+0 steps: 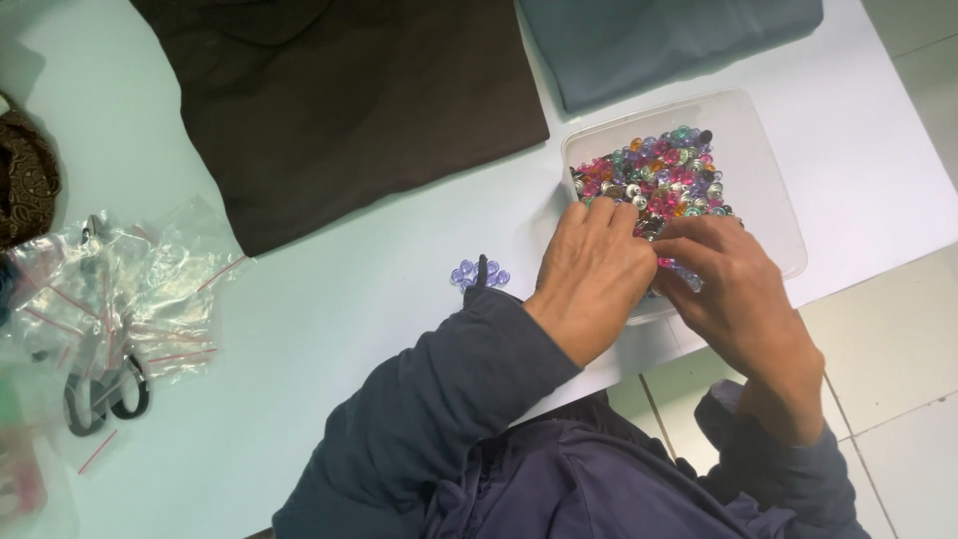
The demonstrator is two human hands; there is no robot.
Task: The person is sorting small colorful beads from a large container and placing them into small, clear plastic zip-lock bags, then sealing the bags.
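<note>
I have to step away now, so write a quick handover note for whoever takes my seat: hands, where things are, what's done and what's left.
Left hand: in the clear tray, fingers curled over the beads; whether it grips any is hidden.
Right hand: beside it at the tray's near edge, fingers among the beads, grip hidden too.
Mixed coloured beads fill the tray's left half.
Done: a small cluster of pale purple beads lies on the table by the left sleeve.
Left: most beads are in the tray. Small clear bags and scissors lie far left.
</note>
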